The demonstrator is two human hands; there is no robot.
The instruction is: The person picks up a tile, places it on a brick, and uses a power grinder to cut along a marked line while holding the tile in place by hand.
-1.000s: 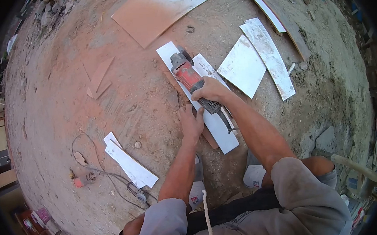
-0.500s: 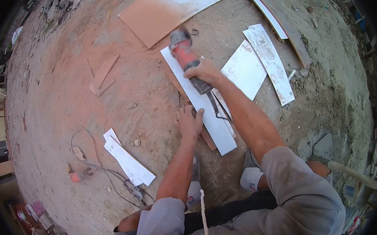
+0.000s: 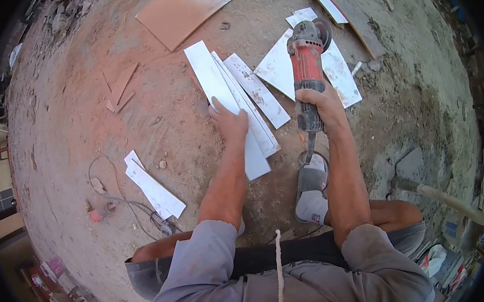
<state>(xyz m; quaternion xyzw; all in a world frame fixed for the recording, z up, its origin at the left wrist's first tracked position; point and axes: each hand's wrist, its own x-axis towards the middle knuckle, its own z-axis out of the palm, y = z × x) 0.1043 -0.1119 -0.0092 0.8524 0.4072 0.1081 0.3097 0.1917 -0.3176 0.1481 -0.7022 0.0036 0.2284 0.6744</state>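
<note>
My right hand (image 3: 326, 107) is wrapped around the black handle of a red and black angle grinder (image 3: 307, 62). The grinder is held up off to the right, its disc end pointing away from me and its cord hanging below. With my left hand (image 3: 231, 122) I grip a long white tile strip (image 3: 253, 156), thumb on its top face and some fingers hidden at its left edge. Close beside it on the right lie a narrow white strip (image 3: 269, 140) and a dirt-marked white piece (image 3: 257, 91).
A large part-orange, dusty panel (image 3: 182, 15) lies at the far side. More white pieces (image 3: 345, 79) rest behind the grinder. To the left are white offcuts (image 3: 153, 185), a cable (image 3: 127, 201) and a small red tool (image 3: 96, 213). A wooden handle (image 3: 441, 196) is at right.
The angle grinder has moved right, away from above the white strip, in my right hand. My left hand has shifted onto the strip, and the view has moved slightly.
</note>
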